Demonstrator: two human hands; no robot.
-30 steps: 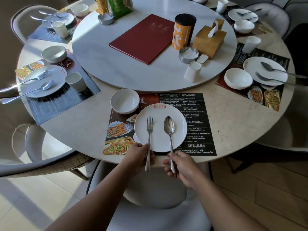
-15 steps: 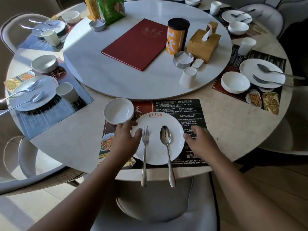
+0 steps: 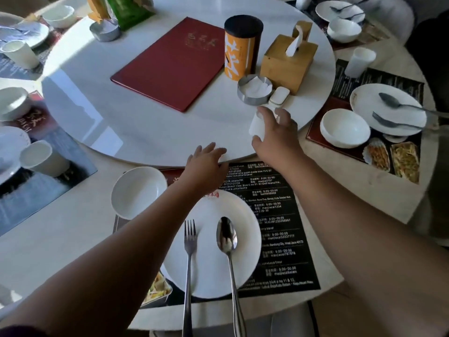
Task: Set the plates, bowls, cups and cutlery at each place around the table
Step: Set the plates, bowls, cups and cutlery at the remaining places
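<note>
The small white ceramic cup (image 3: 257, 126) stands upright near the round white turntable's (image 3: 145, 122) edge, ahead and right of the white dinner plate (image 3: 209, 263). The right hand (image 3: 277, 135) curls thumb and fingers round it; the left hand (image 3: 206, 161) — straight-fingered, empty — rests at the rim.

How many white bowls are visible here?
5: near bowl left of the plate, right bowl, far-right bowl, far-left bowl, left-edge bowl. More may lie outside the frame.
</note>
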